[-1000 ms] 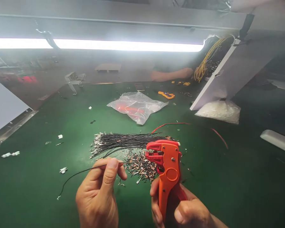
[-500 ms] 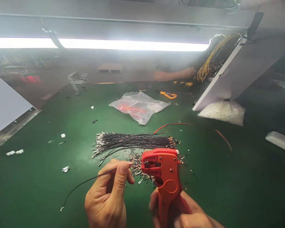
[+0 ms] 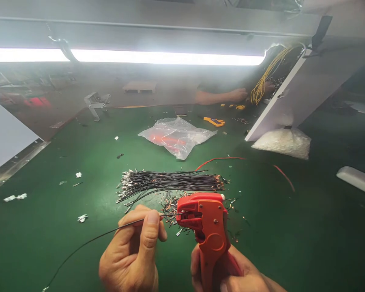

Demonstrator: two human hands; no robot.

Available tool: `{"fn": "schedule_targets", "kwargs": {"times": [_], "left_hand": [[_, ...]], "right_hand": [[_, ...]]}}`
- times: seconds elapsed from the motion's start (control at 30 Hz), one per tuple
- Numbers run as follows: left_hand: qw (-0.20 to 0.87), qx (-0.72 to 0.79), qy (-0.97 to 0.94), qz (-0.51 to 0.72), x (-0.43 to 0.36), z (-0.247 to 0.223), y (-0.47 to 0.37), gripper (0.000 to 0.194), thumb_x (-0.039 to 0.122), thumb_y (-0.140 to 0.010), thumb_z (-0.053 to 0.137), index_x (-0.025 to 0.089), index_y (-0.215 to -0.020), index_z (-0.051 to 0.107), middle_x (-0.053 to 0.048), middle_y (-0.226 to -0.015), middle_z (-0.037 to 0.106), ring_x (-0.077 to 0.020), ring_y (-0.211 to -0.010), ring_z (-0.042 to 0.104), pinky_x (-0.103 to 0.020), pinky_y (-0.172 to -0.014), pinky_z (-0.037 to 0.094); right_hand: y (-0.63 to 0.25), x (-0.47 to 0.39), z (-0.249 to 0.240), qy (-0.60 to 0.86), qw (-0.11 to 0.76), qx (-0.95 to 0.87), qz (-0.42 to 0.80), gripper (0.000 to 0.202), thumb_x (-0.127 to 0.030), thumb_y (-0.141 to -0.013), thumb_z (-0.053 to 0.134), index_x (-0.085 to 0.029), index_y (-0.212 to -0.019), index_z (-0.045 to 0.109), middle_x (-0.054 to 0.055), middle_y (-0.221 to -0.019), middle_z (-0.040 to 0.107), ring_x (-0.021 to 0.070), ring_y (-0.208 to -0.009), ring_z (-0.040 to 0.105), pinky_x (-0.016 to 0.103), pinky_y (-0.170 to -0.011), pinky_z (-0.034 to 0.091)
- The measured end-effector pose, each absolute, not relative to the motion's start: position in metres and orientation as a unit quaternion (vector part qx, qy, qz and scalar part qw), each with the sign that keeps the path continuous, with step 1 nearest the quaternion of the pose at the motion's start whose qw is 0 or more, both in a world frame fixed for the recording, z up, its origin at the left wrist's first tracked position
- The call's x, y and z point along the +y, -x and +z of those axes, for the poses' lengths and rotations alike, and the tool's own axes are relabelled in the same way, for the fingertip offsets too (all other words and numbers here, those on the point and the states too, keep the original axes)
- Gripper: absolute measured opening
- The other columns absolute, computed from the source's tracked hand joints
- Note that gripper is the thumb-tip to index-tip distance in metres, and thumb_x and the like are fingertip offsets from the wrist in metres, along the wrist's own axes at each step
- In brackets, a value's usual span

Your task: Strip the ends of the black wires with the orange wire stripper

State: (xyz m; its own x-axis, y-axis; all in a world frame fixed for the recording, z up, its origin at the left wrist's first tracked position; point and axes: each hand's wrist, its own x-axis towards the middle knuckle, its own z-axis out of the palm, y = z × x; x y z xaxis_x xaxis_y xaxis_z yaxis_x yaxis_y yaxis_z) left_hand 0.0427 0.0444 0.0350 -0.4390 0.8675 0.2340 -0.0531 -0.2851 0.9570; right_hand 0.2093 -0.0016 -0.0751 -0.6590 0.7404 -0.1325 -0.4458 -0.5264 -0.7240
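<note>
Between thumb and fingers, my left hand pinches a thin black wire. The wire trails down to the lower left, where a small metal terminal sits on its end. Its other end reaches into the jaws of a red wire stripper. My right hand is wrapped around the stripper's handles at the bottom of the view. Behind the tool lies a bundle of black wires, with metal terminals at the left and bare copper at the right. Wire scraps lie scattered under the stripper's head.
A clear plastic bag with something red inside lies beyond the bundle. Further back are a yellow tool and another person's arm. At right, a white bag rests against a slanted panel. White bits dot the green table's left.
My left hand has shifted left and slightly down with the wire, whose terminal end now hangs lower and further left. The stripper has moved slightly left, and the whole view has shifted a little.
</note>
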Motion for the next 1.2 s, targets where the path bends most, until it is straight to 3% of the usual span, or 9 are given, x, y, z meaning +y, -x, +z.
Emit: {"fn": "schedule_targets", "kwargs": {"times": [0.2,0.4,0.53,0.83,1.0,1.13,1.2], "left_hand": [[0.331,0.479,-0.462,0.668,0.048,0.032,-0.034,0.016,0.022,-0.085,0.071,0.021,-0.068,0.07,0.004,-0.057,0.056,-0.008,-0.05,0.052,-0.017,-0.047,0.044],[0.331,0.483,-0.486,0.649,0.047,0.03,-0.029,0.018,0.023,-0.087,0.069,0.021,-0.069,0.068,0.004,-0.059,0.054,-0.0077,-0.053,0.05,-0.016,-0.05,0.044],[0.335,0.496,-0.489,0.634,0.047,0.03,-0.031,0.022,0.025,-0.089,0.067,0.021,-0.067,0.066,0.004,-0.058,0.053,-0.0083,-0.054,0.05,-0.017,-0.05,0.043],[0.291,0.528,-0.532,0.595,0.044,0.021,-0.03,0.028,0.035,-0.088,0.065,0.023,-0.063,0.065,0.002,-0.056,0.053,-0.0155,-0.064,0.05,-0.027,-0.063,0.042],[0.307,0.57,-0.482,0.59,0.041,0.021,-0.04,0.033,0.039,-0.088,0.064,0.023,-0.06,0.061,0.001,-0.058,0.05,-0.0163,-0.065,0.047,-0.028,-0.061,0.037],[0.307,0.56,-0.484,0.598,0.042,0.021,-0.041,0.029,0.039,-0.086,0.066,0.023,-0.063,0.063,0.001,-0.057,0.05,-0.0156,-0.059,0.045,-0.028,-0.054,0.037],[0.308,0.556,-0.484,0.601,0.042,0.021,-0.04,0.029,0.04,-0.085,0.067,0.023,-0.063,0.063,0.001,-0.058,0.052,-0.0151,-0.057,0.044,-0.028,-0.051,0.037]], "right_hand": [[-0.212,-0.005,-0.077,0.226,0.362,-0.347,0.835,0.046,-0.047,-0.078,0.07,-0.012,-0.107,0.069,0.009,-0.089,0.073,0.0213,-0.078,0.066,0.035,-0.076,0.05],[-0.211,-0.009,-0.083,0.22,0.364,-0.348,0.835,0.04,-0.04,-0.069,0.079,-0.012,-0.098,0.073,0.007,-0.084,0.072,0.0193,-0.071,0.063,0.033,-0.073,0.048],[-0.21,-0.008,-0.076,0.235,0.351,-0.311,0.851,0.04,-0.039,-0.071,0.08,-0.012,-0.1,0.072,0.008,-0.088,0.071,0.0189,-0.073,0.062,0.032,-0.072,0.049],[-0.212,-0.005,-0.08,0.243,0.32,-0.33,0.854,0.038,-0.041,-0.074,0.08,-0.012,-0.097,0.072,0.006,-0.084,0.067,0.0175,-0.072,0.059,0.031,-0.072,0.047],[-0.216,-0.003,-0.077,0.246,0.299,-0.342,0.856,0.041,-0.041,-0.074,0.081,-0.012,-0.1,0.07,0.007,-0.089,0.065,0.0178,-0.073,0.058,0.031,-0.071,0.046],[-0.212,-0.002,-0.07,0.242,0.337,-0.379,0.827,0.04,-0.047,-0.074,0.08,-0.013,-0.09,0.067,0.003,-0.08,0.06,0.0159,-0.07,0.051,0.03,-0.068,0.042],[-0.21,-0.003,-0.064,0.244,0.358,-0.38,0.817,0.041,-0.046,-0.076,0.081,-0.013,-0.095,0.065,0.002,-0.08,0.057,0.0139,-0.069,0.048,0.028,-0.066,0.039]]}}
